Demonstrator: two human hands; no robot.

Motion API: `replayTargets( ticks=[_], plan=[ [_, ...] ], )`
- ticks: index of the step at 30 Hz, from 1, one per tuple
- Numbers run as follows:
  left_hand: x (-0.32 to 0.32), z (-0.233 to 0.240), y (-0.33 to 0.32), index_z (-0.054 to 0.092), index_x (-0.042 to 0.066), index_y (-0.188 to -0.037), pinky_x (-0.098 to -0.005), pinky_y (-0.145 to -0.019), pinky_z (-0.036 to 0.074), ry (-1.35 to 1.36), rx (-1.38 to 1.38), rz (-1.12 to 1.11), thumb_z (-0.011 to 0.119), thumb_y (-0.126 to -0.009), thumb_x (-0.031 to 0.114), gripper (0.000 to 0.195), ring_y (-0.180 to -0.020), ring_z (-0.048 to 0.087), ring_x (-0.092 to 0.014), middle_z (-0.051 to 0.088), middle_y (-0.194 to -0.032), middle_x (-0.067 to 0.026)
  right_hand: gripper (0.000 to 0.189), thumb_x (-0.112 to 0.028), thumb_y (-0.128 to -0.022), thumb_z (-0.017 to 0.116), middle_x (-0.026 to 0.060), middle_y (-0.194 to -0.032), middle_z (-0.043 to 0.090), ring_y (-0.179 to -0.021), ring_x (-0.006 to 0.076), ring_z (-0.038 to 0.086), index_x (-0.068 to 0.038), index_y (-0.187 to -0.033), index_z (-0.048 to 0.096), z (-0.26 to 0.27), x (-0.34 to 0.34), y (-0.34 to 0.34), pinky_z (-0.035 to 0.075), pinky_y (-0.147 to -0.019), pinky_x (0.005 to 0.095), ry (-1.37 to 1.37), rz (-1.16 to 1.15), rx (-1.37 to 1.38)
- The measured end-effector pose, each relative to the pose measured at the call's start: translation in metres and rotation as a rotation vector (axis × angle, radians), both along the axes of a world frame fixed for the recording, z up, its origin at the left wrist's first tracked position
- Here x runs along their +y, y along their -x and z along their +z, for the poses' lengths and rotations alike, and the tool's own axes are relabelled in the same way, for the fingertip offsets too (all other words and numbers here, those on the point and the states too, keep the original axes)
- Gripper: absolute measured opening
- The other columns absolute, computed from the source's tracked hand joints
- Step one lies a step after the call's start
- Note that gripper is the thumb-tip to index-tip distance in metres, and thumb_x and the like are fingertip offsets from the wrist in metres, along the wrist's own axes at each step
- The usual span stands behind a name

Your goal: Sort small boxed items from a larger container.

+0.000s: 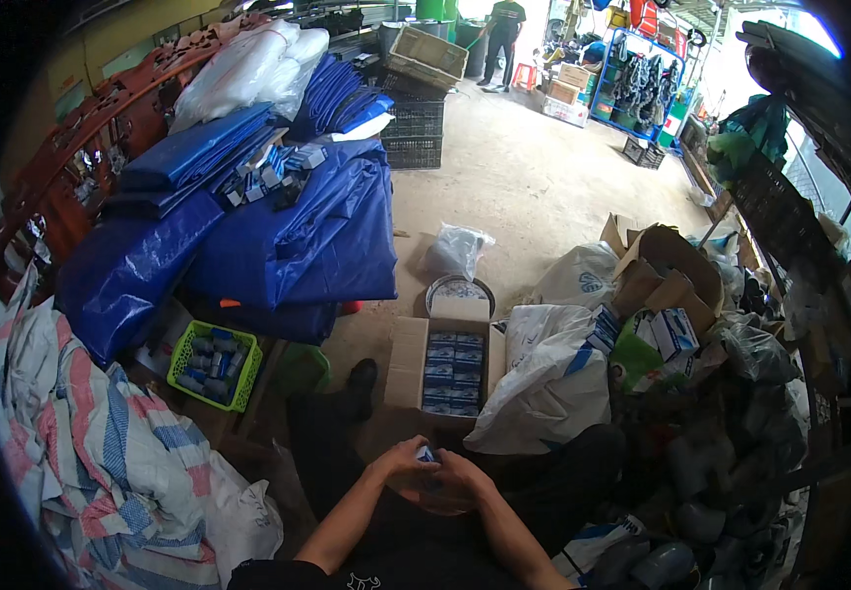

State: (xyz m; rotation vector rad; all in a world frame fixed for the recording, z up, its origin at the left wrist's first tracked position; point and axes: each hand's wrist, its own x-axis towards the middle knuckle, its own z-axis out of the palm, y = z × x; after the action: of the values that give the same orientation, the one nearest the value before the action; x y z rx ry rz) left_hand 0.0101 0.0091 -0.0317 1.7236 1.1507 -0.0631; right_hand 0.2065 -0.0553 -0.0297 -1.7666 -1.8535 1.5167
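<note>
Close to my lap, my left hand (400, 459) and my right hand (462, 472) hold a small blue and white box (426, 454) between them. Beneath the hands is a rounded, reddish-brown thing, too dim to name. Just beyond them stands an open cardboard carton (406, 361), its flaps folded out, with rows of small blue and white boxes (453, 372) inside. A large white woven sack (543, 398) leans against the carton's right side. To the left, a lime-green plastic basket (250, 369) holds grey and blue pipe-like fittings (211, 363).
Folded blue tarpaulins (300, 243) are piled at left, above a striped woven sack (123, 442). Black crates (414, 133) stand behind. On the right lie torn cardboard (665, 273), bags and grey fittings (698, 520). Another person (504, 40) stands far back.
</note>
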Motion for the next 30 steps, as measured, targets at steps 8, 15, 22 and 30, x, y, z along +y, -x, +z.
replayTargets(
  ticks=[8, 15, 22, 30],
  plan=[
    [0.0, -0.004, 0.0, 0.051, 0.008, -0.143, -0.0436, -0.103, 0.049, 0.036, 0.003, 0.01, 0.086, -0.075, 0.056, 0.09, -0.124, 0.062, -0.034, 0.064, -0.135, -0.0204, 0.057, -0.031, -0.087, 0.073, 0.0263, -0.127, 0.065, -0.12, 0.0411, 0.062, 0.001, -0.131, 0.057, -0.004, 0.0, -0.002, 0.05, -0.099, 0.0471, -0.008, 0.035, -0.033],
    [0.003, 0.002, -0.002, 0.052, 0.009, -0.143, -0.0417, -0.103, 0.049, 0.063, -0.021, 0.007, 0.086, -0.076, 0.054, 0.088, -0.123, 0.063, -0.033, 0.065, -0.133, -0.0204, 0.055, -0.034, -0.09, 0.074, 0.0254, -0.128, 0.064, -0.12, 0.0415, 0.062, 0.0, -0.13, 0.057, -0.014, 0.001, -0.004, 0.051, -0.097, 0.0489, -0.009, 0.024, -0.04],
    [0.0, 0.007, -0.01, 0.051, 0.008, -0.145, -0.0411, -0.106, 0.047, 0.113, 0.01, 0.009, 0.087, -0.075, 0.053, 0.091, -0.128, 0.059, -0.034, 0.062, -0.138, -0.021, 0.059, -0.039, -0.086, 0.074, 0.0254, -0.123, 0.066, -0.117, 0.0395, 0.064, 0.001, -0.126, 0.059, -0.015, -0.003, -0.006, 0.051, -0.095, 0.0466, -0.015, -0.014, -0.025],
    [-0.004, -0.006, -0.01, 0.049, 0.003, -0.145, -0.0388, -0.104, 0.048, 0.093, 0.003, 0.003, 0.084, -0.08, 0.053, 0.09, -0.124, 0.061, -0.029, 0.063, -0.134, -0.0214, 0.058, -0.038, -0.082, 0.079, 0.0221, -0.124, 0.067, -0.118, 0.0377, 0.065, -0.001, -0.124, 0.064, 0.003, -0.006, -0.013, 0.053, -0.095, 0.0469, 0.029, 0.002, -0.102]
  ],
)
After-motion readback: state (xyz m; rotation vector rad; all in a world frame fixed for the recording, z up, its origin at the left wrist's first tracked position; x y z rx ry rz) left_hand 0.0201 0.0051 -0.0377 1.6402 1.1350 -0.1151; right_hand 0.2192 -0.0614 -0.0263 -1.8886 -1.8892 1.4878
